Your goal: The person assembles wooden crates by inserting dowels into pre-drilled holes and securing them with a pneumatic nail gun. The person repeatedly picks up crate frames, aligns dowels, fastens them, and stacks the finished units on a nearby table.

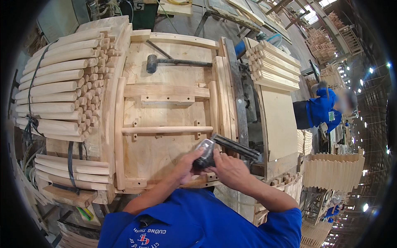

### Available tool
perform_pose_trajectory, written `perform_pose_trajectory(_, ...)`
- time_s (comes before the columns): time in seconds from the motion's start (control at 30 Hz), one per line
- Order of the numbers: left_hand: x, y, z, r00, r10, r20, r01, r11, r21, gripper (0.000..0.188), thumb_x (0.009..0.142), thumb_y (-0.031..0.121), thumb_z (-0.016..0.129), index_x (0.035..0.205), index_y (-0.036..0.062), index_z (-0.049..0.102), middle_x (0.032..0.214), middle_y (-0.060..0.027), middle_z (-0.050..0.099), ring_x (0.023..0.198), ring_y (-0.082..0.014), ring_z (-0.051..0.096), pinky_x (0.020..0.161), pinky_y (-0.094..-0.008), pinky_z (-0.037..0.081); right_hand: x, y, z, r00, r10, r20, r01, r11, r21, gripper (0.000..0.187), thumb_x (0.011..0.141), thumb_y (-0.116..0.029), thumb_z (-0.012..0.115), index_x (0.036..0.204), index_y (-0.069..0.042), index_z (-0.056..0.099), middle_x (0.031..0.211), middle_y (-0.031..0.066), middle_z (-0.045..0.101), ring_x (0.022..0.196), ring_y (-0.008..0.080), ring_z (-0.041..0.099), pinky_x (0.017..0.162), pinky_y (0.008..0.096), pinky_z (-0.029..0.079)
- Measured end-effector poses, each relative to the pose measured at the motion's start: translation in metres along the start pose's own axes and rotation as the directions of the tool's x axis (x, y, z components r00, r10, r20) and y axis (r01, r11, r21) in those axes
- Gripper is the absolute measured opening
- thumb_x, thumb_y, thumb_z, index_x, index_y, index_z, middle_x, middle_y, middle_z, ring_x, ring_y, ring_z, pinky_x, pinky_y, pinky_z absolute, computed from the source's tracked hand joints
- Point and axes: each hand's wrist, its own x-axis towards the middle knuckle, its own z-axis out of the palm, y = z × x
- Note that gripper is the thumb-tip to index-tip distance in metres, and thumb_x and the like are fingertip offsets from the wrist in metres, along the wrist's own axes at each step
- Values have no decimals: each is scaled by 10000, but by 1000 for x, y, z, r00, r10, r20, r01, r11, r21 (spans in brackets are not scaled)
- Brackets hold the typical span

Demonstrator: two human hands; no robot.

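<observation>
Close to my body, above the near right corner of a wooden jig board (165,159), I hold a nail gun (205,152) in both hands. Its long dark magazine (237,148) points off to the right. My left hand (190,166) is wrapped round the tool's body, and the fingers of my right hand (229,168) close on it from the other side. Beyond the tool, a pale wooden frame lies on the board: a left post (120,136), a right post (213,105), a thin round rail (167,129) and a wider flat rail (165,91).
A black mallet (151,64) lies on the far part of the board. Strapped round wooden legs (53,87) are stacked at the left. More wooden pieces (275,66) sit on a bench at the right, past a metal rail (237,91). A co-worker in blue (322,107) stands farther right.
</observation>
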Motion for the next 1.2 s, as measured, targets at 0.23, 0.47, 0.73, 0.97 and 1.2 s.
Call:
perform_pose_trajectory(0.23, 11, -8, -35, 997, 8, -71, -30, 950, -310, 392, 1057, 472, 666, 1260, 136, 672, 990, -69, 764, 692, -173, 708, 540, -287, 537, 51, -3, -16, 955, 11, 295, 5, 999, -54, 682, 1038, -510, 609, 1307, 108, 510, 993, 310, 762, 959, 481, 761, 846, 575, 591)
perform_pose_trajectory(0.47, 25, -1, -49, 996, -65, -54, 40, 926, -374, 353, 1042, 478, 680, 1230, 179, 687, 969, -57, 766, 670, -170, 690, 497, -259, 507, 73, -14, -33, 935, 36, 352, -12, 998, -69, 649, 1025, -484, 627, 1244, 127, 632, 1135, 319, 751, 1100, 453, 747, 952, 522, 593)
perform_pose_trajectory(0.73, 23, 2, -62, 994, -93, 56, 107, 921, -373, 373, 1052, 457, 663, 1263, 151, 692, 1052, -53, 772, 776, -195, 717, 570, -280, 555, 77, -24, -38, 921, 5, 391, 42, 993, -112, 643, 1015, -498, 641, 1197, 118, 635, 1088, 308, 756, 1058, 466, 749, 929, 542, 592)
perform_pose_trajectory(0.97, -68, 1, -77, 997, 47, -58, -61, 964, -260, 501, 1075, 541, 641, 1366, 136, 674, 1155, -70, 773, 980, -220, 773, 773, -376, 625, 77, -75, -47, 850, -326, 414, 457, 848, -269, 734, 973, -372, 743, 1430, 142, 486, 904, 225, 765, 855, 391, 781, 730, 506, 612)
perform_pose_trajectory(1.2, -90, -3, -97, 744, 493, -451, -644, 709, -288, 578, 1063, 641, 598, 1353, 144, 648, 1123, -57, 756, 937, -186, 747, 746, -358, 616, 155, -136, -36, 573, -780, 251, 785, 435, -441, 691, 912, -351, 794, 1441, 29, 564, 908, 97, 758, 835, 303, 763, 787, 414, 572)
